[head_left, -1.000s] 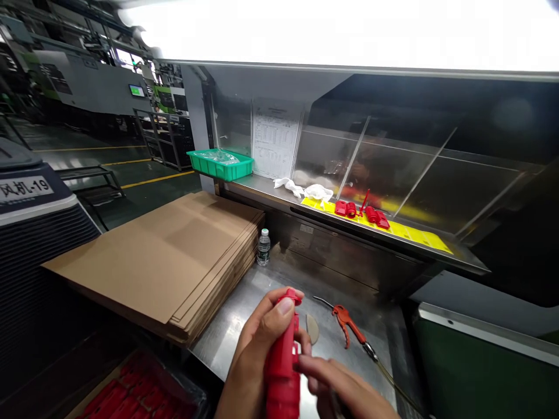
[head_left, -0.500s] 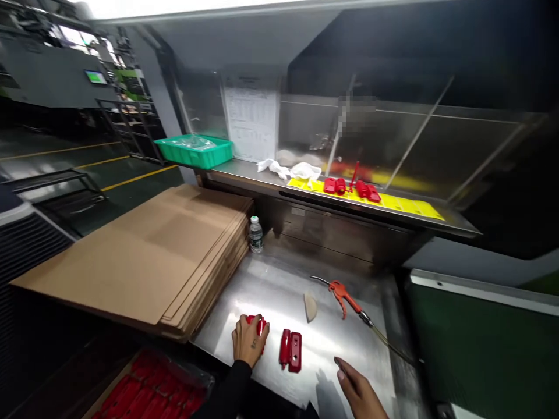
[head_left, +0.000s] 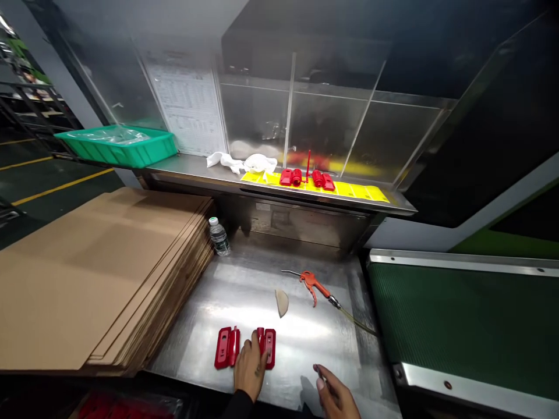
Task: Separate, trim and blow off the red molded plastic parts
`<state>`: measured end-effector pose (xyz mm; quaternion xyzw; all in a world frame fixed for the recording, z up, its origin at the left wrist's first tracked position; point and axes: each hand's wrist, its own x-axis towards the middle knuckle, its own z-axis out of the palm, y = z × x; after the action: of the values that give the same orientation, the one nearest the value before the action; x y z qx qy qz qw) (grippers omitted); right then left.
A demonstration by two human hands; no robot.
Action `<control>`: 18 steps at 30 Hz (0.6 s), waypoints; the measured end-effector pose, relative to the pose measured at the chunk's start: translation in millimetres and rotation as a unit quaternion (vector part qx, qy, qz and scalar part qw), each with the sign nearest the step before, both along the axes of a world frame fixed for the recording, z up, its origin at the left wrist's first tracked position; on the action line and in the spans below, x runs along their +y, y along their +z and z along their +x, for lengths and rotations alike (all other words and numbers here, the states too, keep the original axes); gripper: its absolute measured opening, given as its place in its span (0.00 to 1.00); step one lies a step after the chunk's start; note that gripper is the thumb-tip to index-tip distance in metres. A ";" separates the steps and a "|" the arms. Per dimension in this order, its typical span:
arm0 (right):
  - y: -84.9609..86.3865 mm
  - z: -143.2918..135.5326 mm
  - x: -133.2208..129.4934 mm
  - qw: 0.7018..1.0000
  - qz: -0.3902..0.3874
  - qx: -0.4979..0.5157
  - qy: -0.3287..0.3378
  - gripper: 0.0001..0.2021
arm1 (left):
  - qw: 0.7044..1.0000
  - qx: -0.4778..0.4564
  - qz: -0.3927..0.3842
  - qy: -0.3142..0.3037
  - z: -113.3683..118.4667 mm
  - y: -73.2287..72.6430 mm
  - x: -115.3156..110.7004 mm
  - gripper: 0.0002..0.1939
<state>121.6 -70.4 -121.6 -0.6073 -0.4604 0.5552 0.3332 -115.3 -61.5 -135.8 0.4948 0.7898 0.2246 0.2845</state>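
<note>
Two red plastic parts lie side by side on the metal table, each a flat plate with a cylinder along one edge. My left hand (head_left: 250, 368) reaches over the right-hand red part (head_left: 270, 349), its fingers curled at the cylinder. Just left of that hand rests the other red part (head_left: 223, 347), untouched. My right hand (head_left: 335, 394) hovers over the table further right, thumb and fingers pinched around a small dark thing too little seen to name. Beyond the hands lie a beige half-round piece (head_left: 282, 303) and an orange air blow gun (head_left: 315, 284) with its hose.
Stacked cardboard sheets (head_left: 109, 262) and a water bottle (head_left: 219, 237) stand left. On the back shelf are a green tray (head_left: 140, 152), white cloths (head_left: 261, 163) and more red parts (head_left: 323, 181) on yellow labels. A green conveyor belt (head_left: 463, 308) runs along the right.
My left hand has let go of the left red part and moved right to the other one. My right hand stays pinched. The view has swung right.
</note>
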 end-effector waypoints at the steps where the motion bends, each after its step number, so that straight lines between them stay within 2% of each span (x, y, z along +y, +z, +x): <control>1: 4.5 -3.6 3.1 1.000 0.010 0.010 -0.003 0.40 | 0.999 -0.033 0.013 -0.006 1.2 4.5 2.8 0.32; 3: 20.4 -12.1 11.9 0.999 0.031 0.039 -0.015 0.37 | 0.993 -0.101 0.045 -0.030 -2.1 27.5 6.6 0.26; 4: 32.4 -17.2 17.0 0.997 0.039 0.067 -0.026 0.36 | 0.988 -0.132 0.061 -0.046 -5.6 46.3 7.3 0.23; 6: 64.0 -28.9 27.0 0.988 0.049 0.146 -0.028 0.38 | 0.975 -0.188 0.081 -0.083 -14.5 94.7 6.9 0.20; 8: 101.0 -42.6 35.1 0.974 0.061 0.218 0.027 0.39 | 0.960 -0.231 0.093 -0.130 -23.7 147.6 5.3 0.17; 9: 118.7 -50.1 37.6 0.968 0.076 0.228 0.073 0.36 | 0.944 -0.268 0.086 -0.175 -27.7 171.4 4.1 0.16; 10: 134.2 -57.9 38.8 0.964 0.093 0.222 0.113 0.31 | 0.931 -0.288 0.090 -0.207 -30.9 191.5 2.3 0.14; 11: 146.7 -66.3 38.4 0.962 0.116 0.205 0.138 0.27 | 0.921 -0.311 0.097 -0.211 -32.8 207.1 -0.1 0.13; 12: 155.8 -75.1 36.4 0.963 0.142 0.181 0.140 0.24 | 0.914 -0.340 0.111 -0.193 -33.0 218.1 -3.3 0.12; 14: 164.4 -93.9 28.4 0.969 0.189 0.128 0.091 0.22 | 0.893 -0.412 0.160 -0.084 -28.0 228.6 -10.9 0.17; 15: 165.6 -103.4 22.9 0.969 0.215 0.107 0.057 0.21 | 0.866 -0.464 0.184 -0.011 -23.1 230.2 -14.7 0.22; 17: 167.2 -120.2 10.8 0.958 0.277 0.069 0.020 0.21 | 0.781 -0.576 0.206 0.122 -10.6 231.5 -20.8 0.28; 18: 169.7 -126.3 5.0 0.949 0.310 0.051 0.028 0.21 | 0.737 -0.621 0.200 0.175 -4.4 232.7 -22.7 0.28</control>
<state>-4.7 -65.5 48.1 -0.4318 -0.6091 0.4242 0.5125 -119.7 -84.2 96.9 0.1438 0.4472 0.6806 0.5622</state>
